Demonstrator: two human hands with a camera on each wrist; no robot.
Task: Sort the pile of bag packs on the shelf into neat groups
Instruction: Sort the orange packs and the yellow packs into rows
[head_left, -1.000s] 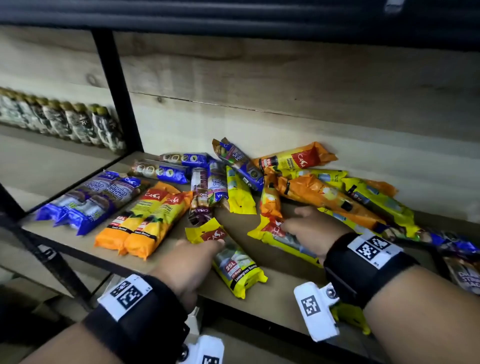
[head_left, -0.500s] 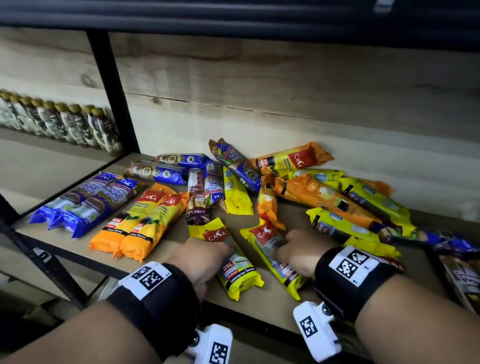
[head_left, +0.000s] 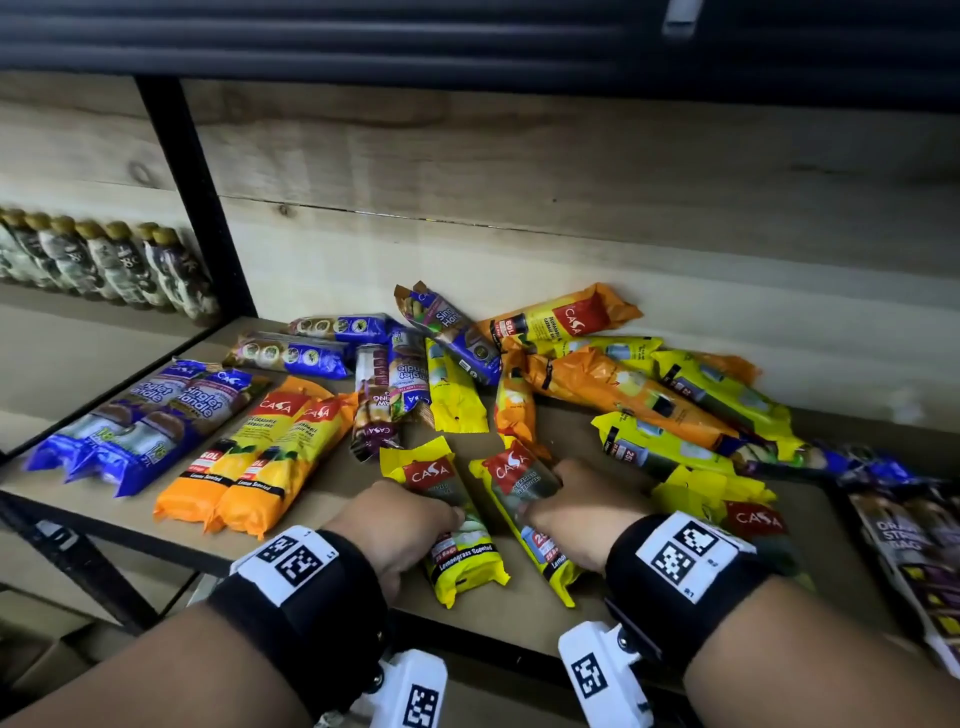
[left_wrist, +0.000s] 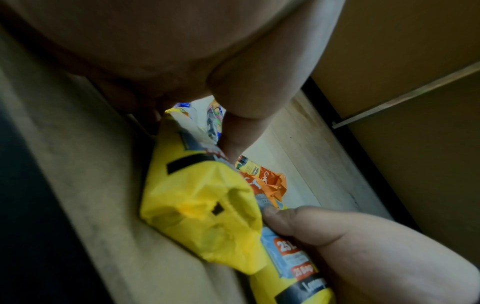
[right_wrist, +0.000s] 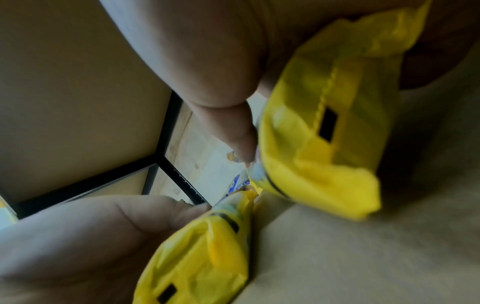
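Two yellow bag packs lie side by side near the front edge of the wooden shelf (head_left: 511, 626). My left hand (head_left: 410, 519) grips the left yellow pack (head_left: 457, 535), whose end shows in the left wrist view (left_wrist: 202, 216). My right hand (head_left: 576, 504) grips the right yellow pack (head_left: 519, 493), seen from the right wrist (right_wrist: 324, 133). A loose pile of orange, yellow and blue packs (head_left: 623, 384) lies behind them. Further left, two blue packs (head_left: 130, 421) and two orange packs (head_left: 260, 457) lie in neat pairs.
A black upright post (head_left: 197, 208) divides this shelf from a bay with a row of bottles (head_left: 104, 265). Purple packs (head_left: 914, 545) lie at the right end. A wooden back wall and a dark shelf above close in the space.
My right hand has dragged a yellow pack out of the pile toward the front and turned it parallel to the other. My left hand has closed on the left yellow pack.
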